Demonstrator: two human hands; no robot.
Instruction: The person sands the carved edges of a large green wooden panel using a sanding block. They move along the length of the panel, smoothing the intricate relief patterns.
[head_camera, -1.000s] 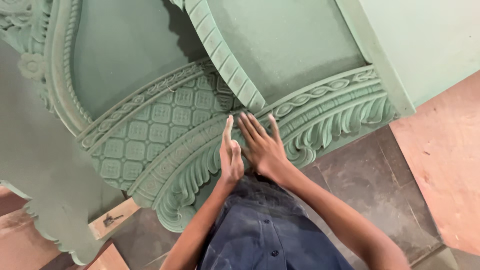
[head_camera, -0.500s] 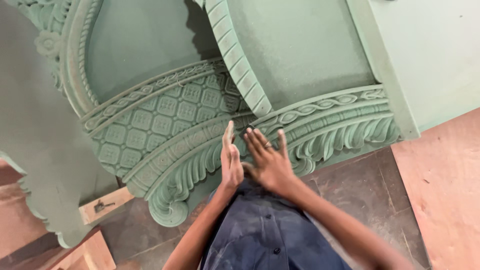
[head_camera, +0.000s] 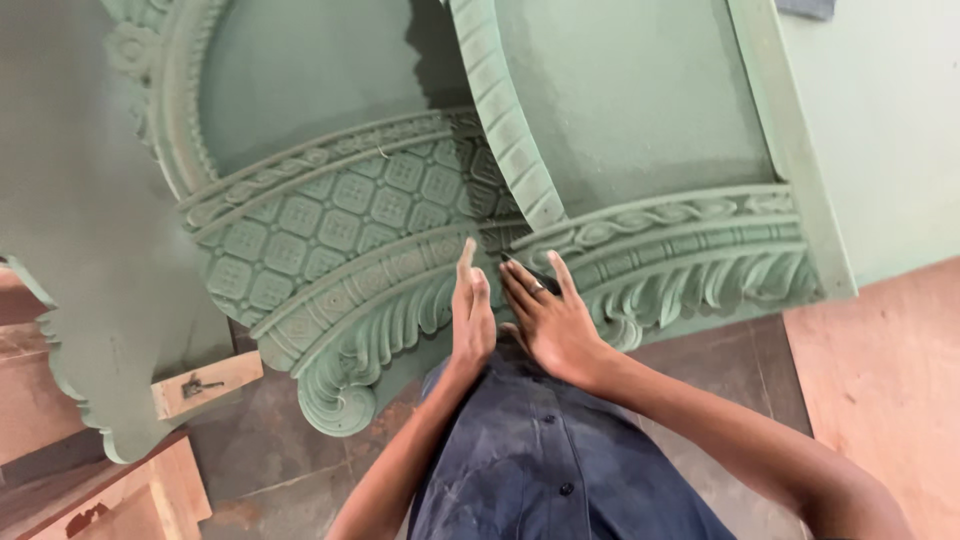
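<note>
Left hand (head_camera: 472, 315) flat, fingers together and extended, edge-on against the green-painted carved wooden arch panel (head_camera: 400, 230) at lower centre of the frame; clamped on nothing. Right hand (head_camera: 548, 315) just beside it, fingers slightly spread, pressed on the leaf-carved moulding band (head_camera: 700, 280); a thin dark object under the fingertips, possibly a small tool or abrasive, too small to tell. Ring noted on one finger.

Panel filling the upper half of the frame, tilted, its scroll end (head_camera: 335, 400) at lower left resting near a pale wooden block (head_camera: 205, 380) on the grey floor (head_camera: 690, 380). Ribbed diagonal rail (head_camera: 505, 130) crossing the panel at upper centre. Dark blue buttoned shirt (head_camera: 540, 470) at bottom centre.

Judgement on the step in hand: close finishing of the carved relief at the junction of the two bands. Advisable to keep the left hand bracing the surface, follow the grooves with light, even pressure, and avoid flattening raised leaf edges.
</note>
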